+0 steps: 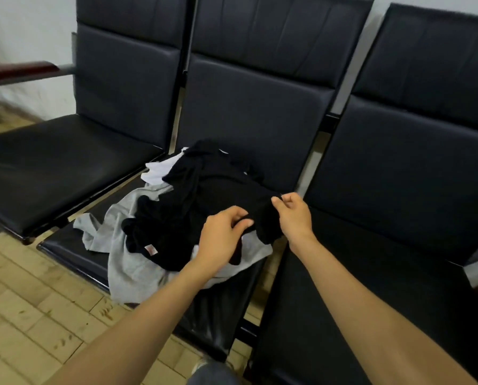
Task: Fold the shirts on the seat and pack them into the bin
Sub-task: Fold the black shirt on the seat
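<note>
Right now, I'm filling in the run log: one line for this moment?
left hand: grips black shirt | right hand: pinches its edge | grey shirt: underneath, on middle seat | bin: unseen

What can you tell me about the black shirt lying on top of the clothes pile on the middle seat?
The crumpled black cloth shirt lies unfolded on top of the pile on the middle black padded seat, over a light grey garment and a white garment. A small pale label shows at its near-left edge. The left hand and right hand both pinch its near-right edge. It looks soft and matt.
</note>
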`<state>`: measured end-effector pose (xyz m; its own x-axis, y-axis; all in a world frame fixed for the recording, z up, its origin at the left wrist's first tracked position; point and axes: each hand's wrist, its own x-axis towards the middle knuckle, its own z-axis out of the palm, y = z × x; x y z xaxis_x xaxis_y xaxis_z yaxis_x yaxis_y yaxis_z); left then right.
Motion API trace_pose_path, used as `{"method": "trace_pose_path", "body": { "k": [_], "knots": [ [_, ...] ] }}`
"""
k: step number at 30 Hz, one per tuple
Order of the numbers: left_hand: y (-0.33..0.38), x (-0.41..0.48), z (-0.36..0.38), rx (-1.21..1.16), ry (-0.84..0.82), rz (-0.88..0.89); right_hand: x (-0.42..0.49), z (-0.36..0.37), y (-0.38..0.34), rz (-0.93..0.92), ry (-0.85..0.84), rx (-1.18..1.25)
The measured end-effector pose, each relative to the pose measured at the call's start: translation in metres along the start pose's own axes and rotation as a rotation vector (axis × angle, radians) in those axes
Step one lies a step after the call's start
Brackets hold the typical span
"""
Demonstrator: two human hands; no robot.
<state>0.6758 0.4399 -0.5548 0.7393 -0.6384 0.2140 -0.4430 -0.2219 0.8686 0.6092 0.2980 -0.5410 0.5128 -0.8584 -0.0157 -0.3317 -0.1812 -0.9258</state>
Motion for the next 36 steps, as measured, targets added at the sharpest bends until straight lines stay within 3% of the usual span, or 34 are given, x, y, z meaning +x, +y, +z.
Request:
{"method": "trace_pose_path", "body": {
  "k": [7, 15, 18, 20, 23, 26, 29, 31, 36],
  "knots": [
    [0.07, -0.056, 0.075, -0.02, -0.193, 0.055, -0.047, -0.121, 0.023, 0.075, 0.143, 0.043],
    [0.15, -0.147, 0.199, -0.167, -0.607, 0.173, -0.1, -0.282, 0.098, 0.155, 0.332, -0.135],
    [0.137, -0.16, 0.224, -0.076, -0.755, 0.225, -0.111, -0.314, 0.142, 0.314, 0.243, -0.425],
    [0.113, -0.153, 0.228, 0.13, -0.679, 0.237, -0.118, -0.318, 0.168, 0.382, 0.14, -0.599],
    [0.071, -0.133, 0.218, 0.475, -0.567, 0.235, -0.127, -0.295, 0.187, 0.233, 0.058, -0.576],
    [0.044, -0.113, 0.203, 0.806, -0.707, 0.234, -0.136, -0.26, 0.197, 0.074, -0.104, -0.534],
    [0.029, -0.099, 0.19, 0.902, -0.654, 0.321, -0.141, -0.244, 0.212, 0.034, -0.307, -0.727],
    [0.021, -0.09, 0.178, 0.903, -0.574, 0.407, -0.139, -0.243, 0.216, 0.042, -0.32, -0.738],
    [0.01, -0.081, 0.152, 0.975, -0.656, 0.472, -0.143, -0.239, 0.214, 0.081, -0.319, -0.669]
  ]
}}
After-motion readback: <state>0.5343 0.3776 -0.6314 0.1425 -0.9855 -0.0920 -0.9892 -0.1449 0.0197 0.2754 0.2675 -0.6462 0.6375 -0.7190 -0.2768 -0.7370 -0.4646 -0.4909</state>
